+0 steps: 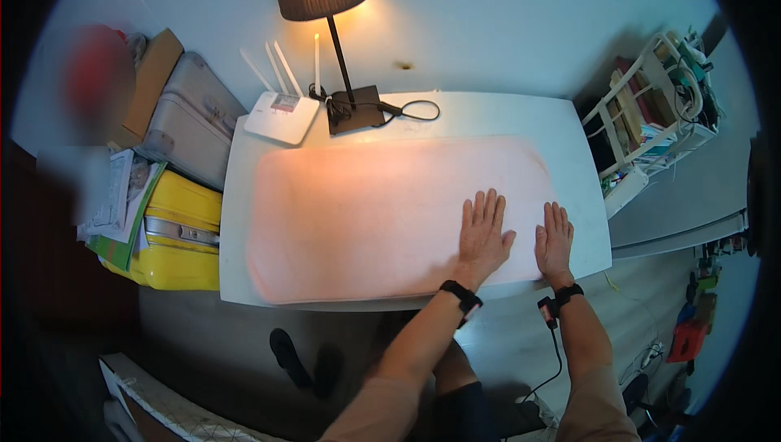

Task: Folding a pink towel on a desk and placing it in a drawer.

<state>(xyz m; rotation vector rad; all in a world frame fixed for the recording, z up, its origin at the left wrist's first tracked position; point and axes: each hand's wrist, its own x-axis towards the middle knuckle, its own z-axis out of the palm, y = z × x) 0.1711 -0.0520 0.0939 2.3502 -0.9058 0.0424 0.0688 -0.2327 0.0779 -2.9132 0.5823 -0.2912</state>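
Note:
A pink rectangular mat (354, 216), thin and probably cloth, lies spread out on the white table (512, 115). My left hand (483, 234) is laid flat, palm down, on its right part, with the thumb apart from the fingers. Farther right, my right hand (554, 237) also rests palm down, at the right edge of the mat by the table's front. Neither hand holds anything. Each wrist wears a black band, and a cable hangs from the small device (548, 312) on the right one.
A lit table lamp (357, 115) and a white router (282, 115) with antennas stand at the back, beside a looped black cable (421, 111). On the left are a yellow suitcase (183, 265) and a grey case (189, 119). A white rack (647, 100) holds books at right.

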